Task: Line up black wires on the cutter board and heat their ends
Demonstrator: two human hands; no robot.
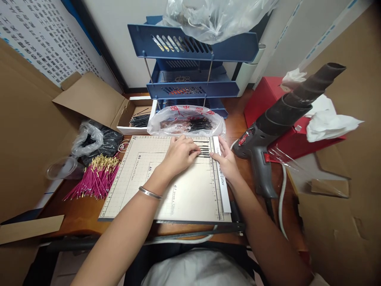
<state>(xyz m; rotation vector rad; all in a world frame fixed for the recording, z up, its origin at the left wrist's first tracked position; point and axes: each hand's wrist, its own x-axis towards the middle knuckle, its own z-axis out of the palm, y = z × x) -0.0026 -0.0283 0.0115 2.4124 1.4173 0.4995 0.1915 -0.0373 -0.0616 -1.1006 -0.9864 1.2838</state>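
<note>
A paper cutter (190, 190) with a printed measuring grid lies flat before me. Several short, thin black pieces (204, 151), perhaps tubing or wire, rest in a row near its right edge. The fingers of my left hand (182, 154) are bent and pinched together at the left ends of these pieces. My right hand (226, 161) wraps over the white strip (222, 180) along the cutter's right side, its thumb touching the right ends of the pieces. The cutter's black blade arm (205, 231) sits low at the front edge.
Magenta wires with gold tips (97, 176) are heaped left. Behind stand a plastic bag of black pieces (187, 123), an open carton (138, 115) and a blue tiered rack (193, 51). A heat gun (268, 135) stands right, by a red box (263, 99) with tissues.
</note>
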